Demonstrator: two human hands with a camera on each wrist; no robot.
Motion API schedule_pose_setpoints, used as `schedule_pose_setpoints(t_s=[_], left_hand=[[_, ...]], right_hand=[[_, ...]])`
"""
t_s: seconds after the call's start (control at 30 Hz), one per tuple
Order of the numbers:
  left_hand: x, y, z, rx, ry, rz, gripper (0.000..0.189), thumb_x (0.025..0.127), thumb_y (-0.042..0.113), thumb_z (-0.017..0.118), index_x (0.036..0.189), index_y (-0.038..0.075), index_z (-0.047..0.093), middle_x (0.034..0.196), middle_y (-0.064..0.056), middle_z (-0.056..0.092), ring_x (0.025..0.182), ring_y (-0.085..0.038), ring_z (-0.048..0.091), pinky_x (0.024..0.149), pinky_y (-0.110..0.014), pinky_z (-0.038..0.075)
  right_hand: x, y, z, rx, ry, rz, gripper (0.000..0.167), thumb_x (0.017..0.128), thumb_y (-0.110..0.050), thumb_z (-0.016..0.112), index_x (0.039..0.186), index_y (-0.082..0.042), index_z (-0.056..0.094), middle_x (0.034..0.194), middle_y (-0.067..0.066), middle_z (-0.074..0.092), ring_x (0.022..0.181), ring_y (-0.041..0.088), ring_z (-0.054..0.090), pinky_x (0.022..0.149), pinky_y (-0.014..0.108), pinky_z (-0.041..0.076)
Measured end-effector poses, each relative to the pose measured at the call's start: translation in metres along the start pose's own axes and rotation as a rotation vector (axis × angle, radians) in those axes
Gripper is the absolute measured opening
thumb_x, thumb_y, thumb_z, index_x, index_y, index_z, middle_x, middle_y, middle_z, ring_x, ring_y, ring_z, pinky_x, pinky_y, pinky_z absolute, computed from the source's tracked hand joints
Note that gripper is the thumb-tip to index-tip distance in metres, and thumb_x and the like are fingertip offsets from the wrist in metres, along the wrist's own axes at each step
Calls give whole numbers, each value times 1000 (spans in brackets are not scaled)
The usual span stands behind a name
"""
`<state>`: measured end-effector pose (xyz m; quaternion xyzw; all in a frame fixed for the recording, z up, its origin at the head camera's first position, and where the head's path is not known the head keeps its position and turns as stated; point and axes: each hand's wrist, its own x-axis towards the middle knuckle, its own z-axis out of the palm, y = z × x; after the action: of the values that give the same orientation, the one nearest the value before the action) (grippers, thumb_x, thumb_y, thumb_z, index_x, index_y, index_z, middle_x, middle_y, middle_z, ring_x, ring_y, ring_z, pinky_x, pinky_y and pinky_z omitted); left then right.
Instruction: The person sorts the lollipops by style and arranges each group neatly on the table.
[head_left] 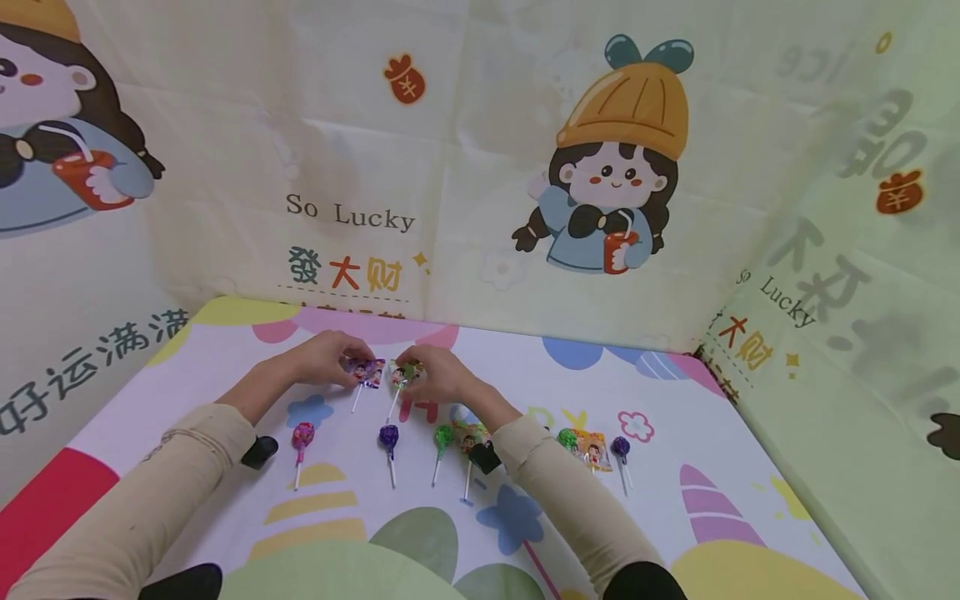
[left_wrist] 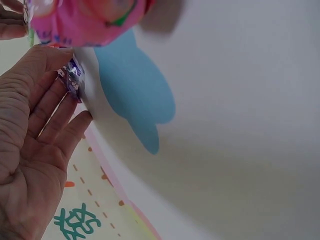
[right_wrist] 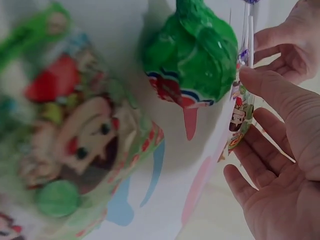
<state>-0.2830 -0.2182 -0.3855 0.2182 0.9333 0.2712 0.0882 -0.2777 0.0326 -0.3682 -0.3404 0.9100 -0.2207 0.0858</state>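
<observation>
My left hand (head_left: 327,357) pinches a lollipop in a flat purple wrapper (head_left: 369,372) by the wrapper's edge, its white stick pointing down. Beside it, my right hand (head_left: 442,375) pinches a lollipop in a flat green wrapper (head_left: 406,372), also stick down. In the left wrist view the thumb and fingers meet at the purple wrapper (left_wrist: 75,77), partly hidden. The right wrist view has the green wrapper (right_wrist: 241,117) between thumb and fingers. Nearer me lie a pink lollipop (head_left: 303,434), a dark purple one (head_left: 388,437) and a green one (head_left: 443,437).
Under my right forearm lies a flat-wrapped lollipop (head_left: 471,435), partly covered. To the right are another green lollipop (head_left: 567,439), an orange flat-wrapped one (head_left: 594,451) and a dark purple one (head_left: 621,447). A printed cloth wall (head_left: 480,167) rises behind the patterned table (head_left: 600,533).
</observation>
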Motion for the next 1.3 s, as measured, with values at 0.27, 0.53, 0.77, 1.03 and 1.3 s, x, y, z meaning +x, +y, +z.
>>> schedule_pose_setpoints(t_s=[0.27,0.53,0.77,1.03,1.3], left_hand=[[-1,3,1,3,0,-7,43,83,12,84,124,8,71,121,-7,71,103,-24,60,98,-47,54],[-1,5,2,9,-4,-27,45,84,12,84,126,8,70,122,-8,70,105,-24,60,98,-47,54],[-3,8,0,6,-1,-30,45,84,11,84,126,7,70,124,-10,70,109,-26,61,101,-49,52],[-2,8,0,11,-6,-24,45,84,12,83,127,7,70,126,-11,70,108,-25,61,100,-49,53],[-1,4,0,29,-3,-8,45,84,13,83,126,7,70,125,-10,70,107,-25,61,99,-49,53]], right_hand=[[16,4,3,-27,-21,36,48,88,-21,82,131,-9,65,129,4,67,116,17,59,106,30,46],[22,9,7,-57,-51,32,45,89,-22,81,130,-9,67,125,4,68,108,15,58,102,26,47],[20,7,6,-41,-53,42,47,89,-23,81,132,-10,66,128,3,67,112,15,58,104,27,46],[16,6,6,-14,-47,59,50,88,-23,82,134,-11,64,133,3,65,115,15,58,105,30,47],[2,5,-2,30,-2,18,52,88,-20,82,136,-9,63,141,5,62,131,22,55,112,38,43]])
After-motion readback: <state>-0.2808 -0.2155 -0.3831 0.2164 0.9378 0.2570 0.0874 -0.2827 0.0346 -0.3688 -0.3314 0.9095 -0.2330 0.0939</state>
